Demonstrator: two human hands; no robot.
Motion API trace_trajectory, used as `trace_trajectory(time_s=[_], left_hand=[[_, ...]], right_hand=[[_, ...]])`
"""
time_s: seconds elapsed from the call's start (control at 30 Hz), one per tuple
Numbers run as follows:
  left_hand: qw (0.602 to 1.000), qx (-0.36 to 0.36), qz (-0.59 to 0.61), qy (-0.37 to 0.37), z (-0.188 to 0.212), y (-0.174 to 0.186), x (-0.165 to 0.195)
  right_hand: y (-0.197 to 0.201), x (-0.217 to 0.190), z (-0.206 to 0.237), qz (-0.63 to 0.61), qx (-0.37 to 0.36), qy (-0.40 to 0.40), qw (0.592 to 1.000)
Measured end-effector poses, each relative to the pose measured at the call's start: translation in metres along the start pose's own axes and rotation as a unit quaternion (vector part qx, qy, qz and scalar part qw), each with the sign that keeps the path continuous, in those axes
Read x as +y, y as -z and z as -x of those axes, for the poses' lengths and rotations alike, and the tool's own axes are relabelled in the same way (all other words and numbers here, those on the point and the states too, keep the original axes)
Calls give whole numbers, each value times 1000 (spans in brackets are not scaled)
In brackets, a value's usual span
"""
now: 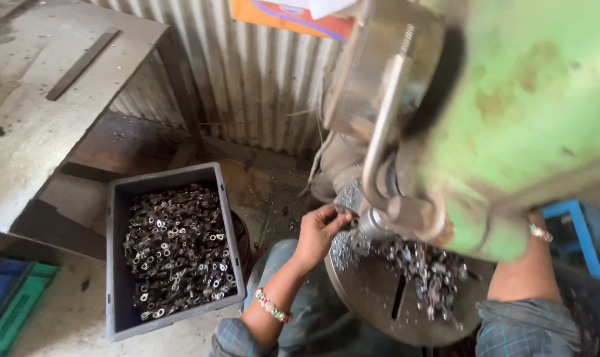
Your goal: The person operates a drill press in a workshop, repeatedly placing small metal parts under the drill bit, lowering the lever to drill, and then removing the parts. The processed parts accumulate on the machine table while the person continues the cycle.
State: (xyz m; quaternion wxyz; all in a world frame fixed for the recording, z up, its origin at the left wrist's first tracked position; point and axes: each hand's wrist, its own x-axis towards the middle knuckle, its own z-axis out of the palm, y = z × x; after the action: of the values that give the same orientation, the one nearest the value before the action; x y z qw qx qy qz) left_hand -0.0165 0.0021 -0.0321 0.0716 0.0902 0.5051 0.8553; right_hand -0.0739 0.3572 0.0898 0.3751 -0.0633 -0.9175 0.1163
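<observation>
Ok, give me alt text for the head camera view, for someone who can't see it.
A person's left hand holds a small metal part under a green machine, above a round metal table strewn with similar parts. The right hand is hidden behind the machine. A grey crate of parts stands on the left.

Support surface: round metal machine table (pixel 373 291), grey, with a dark radial slot running toward its near edge. A heap of small metal parts (pixel 425 268) lies directly on it, right of the slot, spilling toward the near rim; silvery swarf sits left of the slot.

Floor (pixel 69 311): dusty concrete. Left of the round table stands a grey plastic crate (pixel 118 264), filled with small dark ring-ended metal pieces (pixel 178 248). Left of the crate, green and blue trays (pixel 9 297) lie at the frame edge. Behind the crate, a grey workbench (pixel 42 112) bears a flat metal bar (pixel 82 64).
</observation>
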Motion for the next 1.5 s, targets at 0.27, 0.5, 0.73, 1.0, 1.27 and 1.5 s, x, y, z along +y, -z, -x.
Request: trace_trajectory(time_s=[0.27, 0.5, 0.73, 1.0, 1.27, 1.5], left_hand=[[977, 182, -92, -61, 24, -5, 20], [923, 260, -285, -17, 18, -16, 21], [957, 194, -215, 10, 8, -18, 9], [988, 100, -104, 60, -2, -8, -10], [978, 85, -183, 57, -22, -8, -2], [972, 197, -129, 17, -2, -3, 1]], right_hand=[[59, 23, 147, -228, 34, -178, 957], [83, 37, 179, -223, -29, -235, 946], [78, 31, 173, -167, -15, -213, 963], [38, 22, 110, -124, 9, -124, 984], [-12, -4, 5, -16, 21, -7, 1000], [15, 5, 102, -120, -25, -49, 991]])
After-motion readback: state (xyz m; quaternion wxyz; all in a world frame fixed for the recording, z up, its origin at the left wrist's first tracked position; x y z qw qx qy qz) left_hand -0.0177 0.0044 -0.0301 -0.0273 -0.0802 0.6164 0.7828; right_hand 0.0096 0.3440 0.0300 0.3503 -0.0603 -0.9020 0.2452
